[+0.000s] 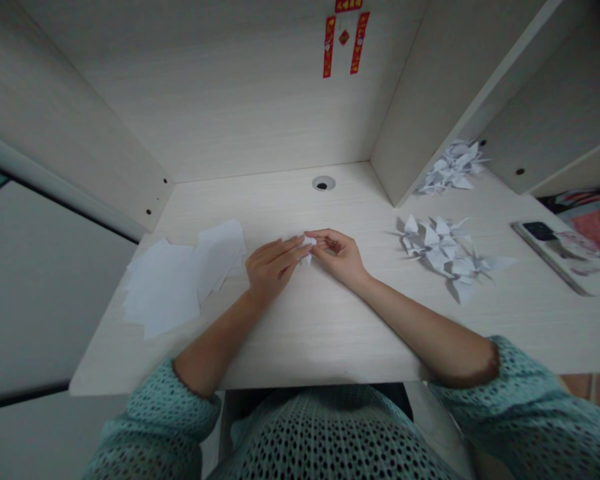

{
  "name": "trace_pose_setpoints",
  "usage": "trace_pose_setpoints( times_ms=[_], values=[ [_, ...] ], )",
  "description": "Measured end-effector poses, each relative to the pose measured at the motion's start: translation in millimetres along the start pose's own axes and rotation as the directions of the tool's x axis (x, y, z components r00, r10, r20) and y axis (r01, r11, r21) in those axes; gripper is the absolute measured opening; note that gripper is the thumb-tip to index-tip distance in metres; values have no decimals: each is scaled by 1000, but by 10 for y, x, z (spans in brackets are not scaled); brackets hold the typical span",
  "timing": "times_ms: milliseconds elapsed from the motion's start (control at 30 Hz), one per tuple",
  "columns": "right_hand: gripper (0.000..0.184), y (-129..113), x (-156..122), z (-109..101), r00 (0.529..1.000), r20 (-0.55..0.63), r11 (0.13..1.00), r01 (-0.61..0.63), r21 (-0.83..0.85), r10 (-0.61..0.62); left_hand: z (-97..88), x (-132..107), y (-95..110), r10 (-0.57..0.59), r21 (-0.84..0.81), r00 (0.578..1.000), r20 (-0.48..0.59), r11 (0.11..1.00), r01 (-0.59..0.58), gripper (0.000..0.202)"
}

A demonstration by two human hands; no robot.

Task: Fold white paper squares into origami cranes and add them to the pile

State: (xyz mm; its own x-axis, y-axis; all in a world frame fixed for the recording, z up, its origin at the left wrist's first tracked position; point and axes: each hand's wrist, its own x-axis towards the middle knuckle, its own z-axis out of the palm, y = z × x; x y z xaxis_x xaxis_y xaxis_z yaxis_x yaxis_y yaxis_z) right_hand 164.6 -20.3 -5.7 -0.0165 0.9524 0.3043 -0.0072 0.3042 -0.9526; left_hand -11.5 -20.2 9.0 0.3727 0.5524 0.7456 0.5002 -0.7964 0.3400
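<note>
A small piece of folded white paper (pixel 307 245) lies on the pale wooden desk (pixel 320 327), near its middle. My left hand (pixel 273 264) rests on the desk with its fingers pressed down on the paper's left side. My right hand (pixel 339 253) pinches the paper's right edge between thumb and fingertips. Most of the paper is hidden under the fingers. Both hands touch each other at the fold.
Loose white paper sheets (pixel 180 277) lie to the left. A pile of folded paper cranes (pixel 443 250) sits to the right, and another crane heap (pixel 453 167) in the side shelf. A phone (pixel 563 257) lies far right. A cable hole (pixel 323 183) is at the back.
</note>
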Motion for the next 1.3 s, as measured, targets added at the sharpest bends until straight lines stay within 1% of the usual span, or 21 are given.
trace_pose_setpoints(
  times_ms=[167,333,433,567,700,767,833,867,900,933,967,1000,1033,1067,1133,1167,1233,1300],
  values=[
    [26,12,-3,3,999,36,999,-32,39,30,-15,8,15,47,24,999,-12,999,-47,20],
    [24,4,-1,-2,999,36,998,-27,54,25,-14,49,35,181,91,983,2,979,-181,21],
    [24,-2,3,-6,999,39,997,-22,76,19,-29,75,55,232,148,972,22,961,-233,21],
    [24,-12,-3,-4,998,36,994,-46,97,42,-51,79,59,264,173,964,22,949,-264,21],
    [23,-24,-12,1,997,23,993,-69,98,67,-48,55,46,258,167,965,55,950,-264,18],
    [22,-20,-7,1,998,12,991,-68,113,67,-41,47,51,242,137,968,68,959,-249,14],
    [22,-7,5,0,998,-12,989,-61,137,64,-34,48,64,179,93,982,67,978,-185,15],
    [23,2,13,-2,998,-31,988,-54,146,59,-30,52,70,114,64,992,56,991,-118,22],
    [24,11,21,-4,997,-48,988,-47,149,55,-23,57,71,22,22,999,38,999,-23,31],
    [26,19,27,-6,997,-64,988,-41,147,51,-13,62,67,-97,-40,995,24,994,98,39],
    [27,25,32,-7,996,-72,989,-39,141,49,1,67,56,-227,-126,973,25,965,229,47],
    [28,30,34,-8,996,-72,991,-40,131,49,19,71,38,-354,-229,934,48,906,355,52],
    [27,32,33,-9,997,-61,992,-44,122,52,41,73,14,-466,-340,879,101,815,470,54],
    [26,32,29,-9,997,-43,992,-51,118,56,67,73,-12,-534,-439,826,179,709,553,57],
    [23,29,19,-9,998,-14,991,-58,121,60,119,68,-59,-604,-559,733,314,506,657,61],
    [22,27,14,-10,998,-6,991,-57,123,59,142,66,-74,-614,-579,695,374,431,692,62],
    [23,28,5,-13,999,-4,992,-48,113,49,173,64,-81,-617,-591,655,436,352,726,55],
    [23,34,1,-19,1000,-9,998,-15,67,15,184,69,-66,-622,-591,629,467,310,745,50]
  ],
)
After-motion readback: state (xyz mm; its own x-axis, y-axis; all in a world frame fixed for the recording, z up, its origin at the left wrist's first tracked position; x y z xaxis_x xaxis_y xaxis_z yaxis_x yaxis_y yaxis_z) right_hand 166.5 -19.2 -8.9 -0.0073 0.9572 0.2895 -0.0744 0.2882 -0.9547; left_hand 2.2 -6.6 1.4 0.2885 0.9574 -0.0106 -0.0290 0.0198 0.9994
